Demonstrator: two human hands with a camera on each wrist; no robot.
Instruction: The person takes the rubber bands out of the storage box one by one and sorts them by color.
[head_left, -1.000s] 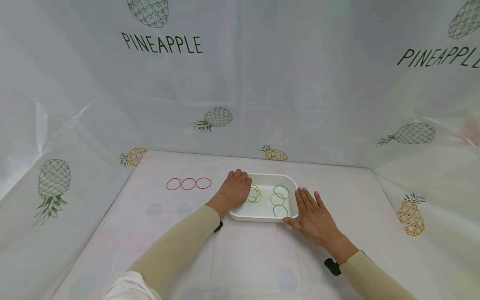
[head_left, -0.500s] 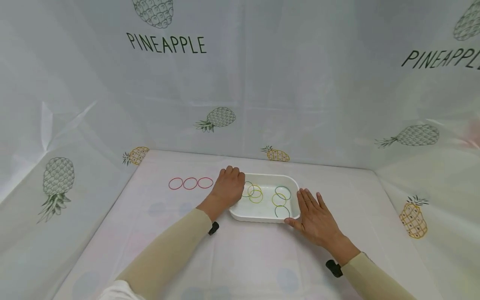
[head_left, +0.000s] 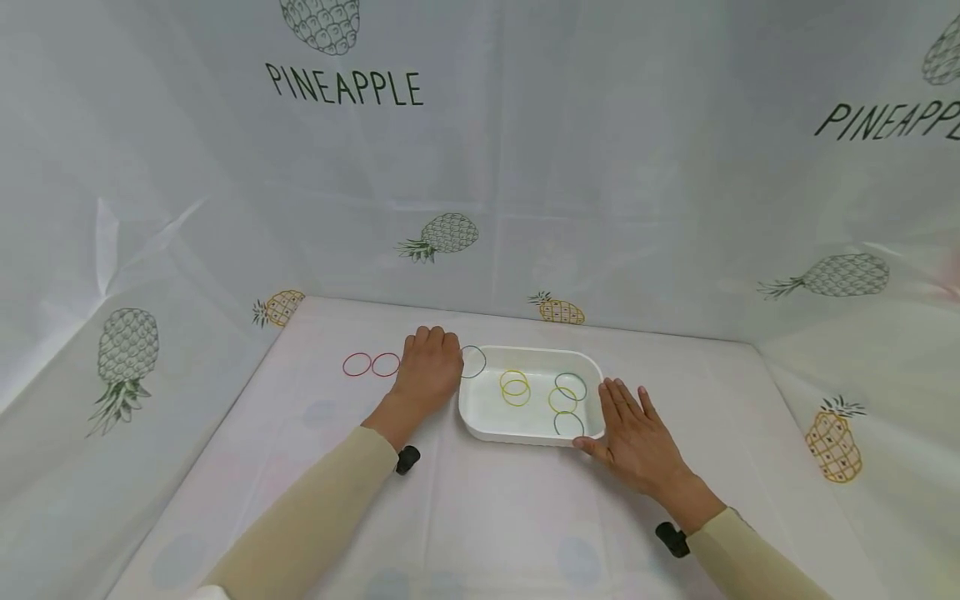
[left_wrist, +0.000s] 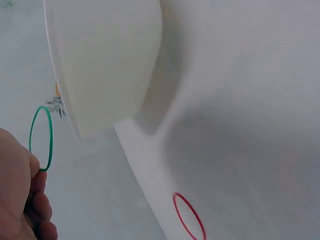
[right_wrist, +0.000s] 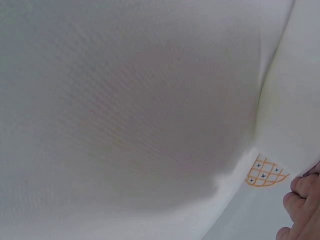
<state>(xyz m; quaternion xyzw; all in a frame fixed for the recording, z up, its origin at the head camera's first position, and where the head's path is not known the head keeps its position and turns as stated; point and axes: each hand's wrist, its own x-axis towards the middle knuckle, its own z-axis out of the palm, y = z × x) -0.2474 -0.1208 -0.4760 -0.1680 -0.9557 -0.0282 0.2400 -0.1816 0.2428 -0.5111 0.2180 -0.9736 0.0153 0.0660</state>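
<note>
Green band: a thin rubber loop (head_left: 473,362) that you hold just outside the tray's left far corner, above the worktop. In the left wrist view it (left_wrist: 41,138) reads as a narrow oval, its long axis leading away from your fingers.

Left hand: your left hand (head_left: 430,367) is curled, knuckles up, with the fingertips pinching the near end of the green band. The wrist view shows the band running out from between the bent fingers (left_wrist: 35,200).

Tray: a white, smooth, shallow plastic tray (head_left: 480,412) with rounded corners; its long axis runs left to right in front of you. From the left wrist it shows as a plain curved wall (left_wrist: 107,60).

Bands in tray: two yellow loops (head_left: 514,386) overlap at the middle; at the right end a dark green loop (head_left: 571,386), a yellow one (head_left: 562,400) and another green one (head_left: 568,423) lie in a loose cluster on the tray floor.

Right hand: your right hand (head_left: 637,437) lies flat, palm down, fingers straight and slightly spread, touching the tray's right near corner and gripping nothing.

Red bands: two round red loops (head_left: 372,364) lie flat, side by side, just left of your left hand.

Worktop: a pale, matt cloth (head_left: 510,517) printed with faint pineapples covers it and the walls behind.
</note>
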